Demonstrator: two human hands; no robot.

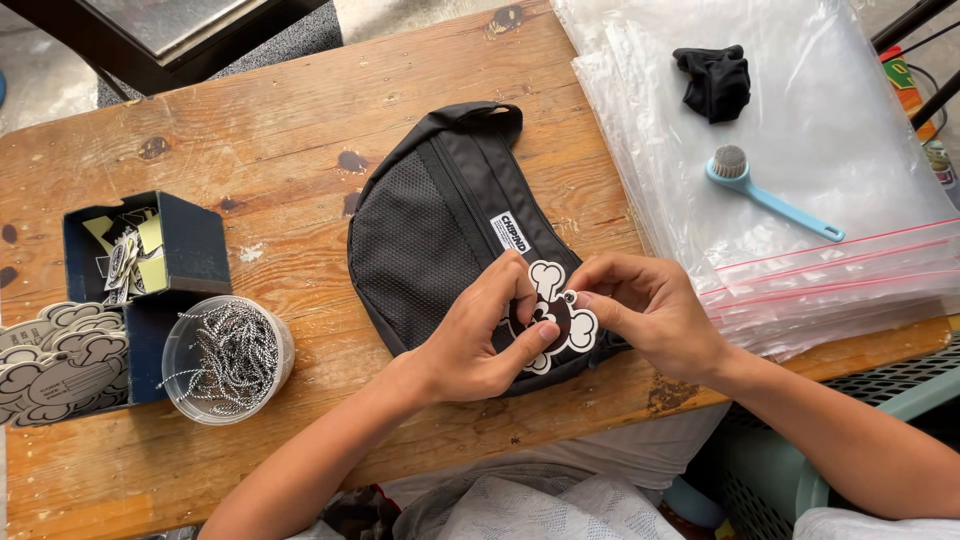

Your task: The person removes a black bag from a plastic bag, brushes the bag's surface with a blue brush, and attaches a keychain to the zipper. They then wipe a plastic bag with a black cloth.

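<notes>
A black waist bag (440, 225) with a mesh front pocket lies on the wooden table (300, 130). Over its lower right end, both hands hold a black and white bone-shaped tag (556, 315). My left hand (480, 335) pinches the tag from the left, thumb across its face. My right hand (650, 310) grips the tag's small metal eyelet (569, 297) between thumb and forefinger.
A clear round tub (226, 358) of black and white cords stands at the left. Behind it sits a dark blue box (150, 250) of small tags, with a stack of cloud-shaped tags (60, 365) beside it. Clear zip bags (800, 170) at right carry a blue brush (770, 195) and black cloth (715, 80).
</notes>
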